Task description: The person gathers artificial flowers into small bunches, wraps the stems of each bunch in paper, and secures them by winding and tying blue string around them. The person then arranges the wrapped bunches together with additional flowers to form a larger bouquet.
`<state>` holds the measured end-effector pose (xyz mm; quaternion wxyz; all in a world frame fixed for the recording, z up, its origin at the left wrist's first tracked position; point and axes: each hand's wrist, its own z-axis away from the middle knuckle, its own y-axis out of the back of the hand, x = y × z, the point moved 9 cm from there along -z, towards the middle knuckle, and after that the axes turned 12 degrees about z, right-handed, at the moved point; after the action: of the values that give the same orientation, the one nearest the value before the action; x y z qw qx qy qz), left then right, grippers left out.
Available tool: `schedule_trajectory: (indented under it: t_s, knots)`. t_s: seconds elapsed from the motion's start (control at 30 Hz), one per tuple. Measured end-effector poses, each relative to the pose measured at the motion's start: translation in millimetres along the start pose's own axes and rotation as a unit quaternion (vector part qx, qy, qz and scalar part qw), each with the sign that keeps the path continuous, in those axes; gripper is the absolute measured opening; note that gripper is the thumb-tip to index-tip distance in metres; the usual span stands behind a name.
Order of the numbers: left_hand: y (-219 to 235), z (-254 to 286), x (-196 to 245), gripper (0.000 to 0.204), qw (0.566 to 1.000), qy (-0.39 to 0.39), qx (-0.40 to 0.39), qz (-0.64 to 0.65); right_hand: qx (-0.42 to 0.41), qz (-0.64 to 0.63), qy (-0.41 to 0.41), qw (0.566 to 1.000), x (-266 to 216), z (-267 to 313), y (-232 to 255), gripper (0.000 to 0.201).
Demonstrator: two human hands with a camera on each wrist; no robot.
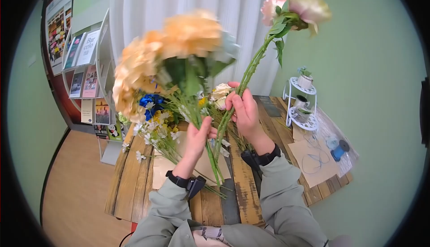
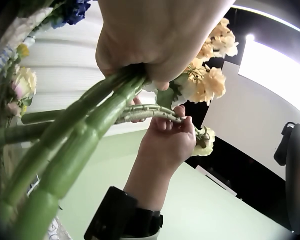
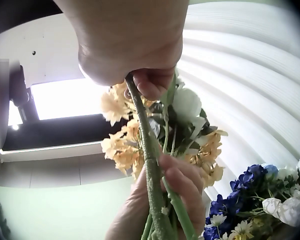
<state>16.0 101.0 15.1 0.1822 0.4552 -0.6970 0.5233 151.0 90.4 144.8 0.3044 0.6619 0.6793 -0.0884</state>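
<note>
My left hand (image 1: 197, 140) grips the green stems of a bunch of peach hydrangeas (image 1: 190, 34), with pale blue-white petals at their right edge. Upright and to the right, my right hand (image 1: 245, 112) holds the thorny stems (image 1: 255, 63) of a pink flower (image 1: 272, 7) and a cream-pink one (image 1: 309, 5). Below the hands the two sets of stems cross. Close up in the left wrist view, thick jointed stems (image 2: 82, 135) come out of the left fist. A rough stem (image 3: 149, 150) runs from the right hand past the left one in the right wrist view.
Blue flowers (image 1: 151, 101), white daisies and cream roses lie on the wooden table (image 1: 246, 189) behind the hands, near brown paper (image 1: 161, 175). At right are a white tiered stand (image 1: 302, 104), a blue spool (image 1: 340, 148) and a kraft sheet (image 1: 313, 168). A magazine rack (image 1: 96, 77) stands left.
</note>
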Motion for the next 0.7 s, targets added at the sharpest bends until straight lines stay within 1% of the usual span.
schedule_trajectory:
  t_s: [0.07, 0.1, 0.13, 0.17, 0.2, 0.23, 0.27, 0.33, 0.37, 0.4, 0.43, 0.47, 0.5, 0.57, 0.6, 0.67, 0.7]
  knots:
    - [-1.7, -1.4, 2.3, 0.023, 0.998, 0.001, -0.028, 0.054, 0.023, 0.011, -0.018, 1.000, 11.6, 0.0, 15.2, 0.028]
    - [-0.6, -2.2, 2.9, 0.023, 0.998, 0.001, -0.022, 0.052, 0.052, 0.064, -0.028, 0.996, 16.8, 0.5, 29.0, 0.027]
    - [0.0, -4.3, 4.7, 0.024, 0.996, 0.007, -0.016, 0.089, 0.076, 0.114, -0.038, 0.990, 23.3, 0.4, 44.5, 0.027]
    - [5.0, -6.1, 9.1, 0.025, 0.992, 0.011, -0.008, 0.126, 0.084, 0.140, -0.060, 0.985, 36.7, -1.8, 58.4, 0.025]
    - [15.3, -6.7, 16.1, 0.025, 0.992, 0.007, 0.008, 0.125, 0.090, 0.167, -0.083, 0.978, 53.5, -4.1, 74.1, 0.025]
    - [18.4, -8.5, 22.1, 0.027, 0.990, 0.015, -0.009, 0.139, 0.060, 0.254, -0.081, 0.962, 68.6, -8.1, 86.8, 0.024]
    - [19.4, -9.5, 27.0, 0.028, 0.987, 0.025, -0.027, 0.155, 0.030, 0.340, -0.078, 0.937, 85.4, -9.9, 97.8, 0.025]
    - [30.8, -11.0, 34.0, 0.029, 0.986, 0.023, 0.015, 0.165, 0.026, 0.426, -0.073, 0.901, 117.6, -8.8, 109.8, 0.025]
    - [35.3, -11.6, 34.0, 0.029, 0.984, 0.029, 0.010, 0.173, -0.004, 0.462, -0.104, 0.881, 139.7, -8.7, 110.8, 0.025]
    - [36.5, -12.9, 32.5, 0.029, 0.983, 0.037, 0.001, 0.182, -0.012, 0.460, -0.107, 0.881, 158.7, -10.2, 108.5, 0.025]
    - [38.5, -12.4, 34.2, 0.032, 0.985, 0.035, 0.023, 0.167, -0.036, 0.510, -0.116, 0.851, 182.1, -9.2, 108.1, 0.027]
    - [37.8, -11.1, 32.1, 0.032, 0.984, 0.045, 0.024, 0.169, -0.057, 0.560, -0.128, 0.817, 202.2, -6.0, 110.0, 0.030]
    - [41.7, -10.3, 33.2, 0.030, 0.984, 0.037, 0.039, 0.168, -0.058, 0.562, -0.138, 0.814, 215.6, -3.1, 112.7, 0.030]
    - [46.8, -8.4, 37.2, 0.028, 0.984, 0.027, 0.078, 0.158, -0.073, 0.538, -0.134, 0.829, 236.4, 1.7, 109.8, 0.038]
    - [44.4, -6.8, 37.4, 0.028, 0.984, 0.038, 0.073, 0.157, -0.069, 0.540, -0.145, 0.826, 247.2, 7.3, 112.4, 0.038]
    - [50.9, -6.3, 47.1, 0.028, 0.984, 0.015, 0.100, 0.145, -0.132, 0.527, -0.179, 0.820, 274.7, 21.9, 107.9, 0.047]
    - [53.6, -8.2, 49.9, 0.028, 0.984, 0.020, 0.096, 0.146, -0.129, 0.530, -0.185, 0.818, 280.0, 28.2, 110.5, 0.047]
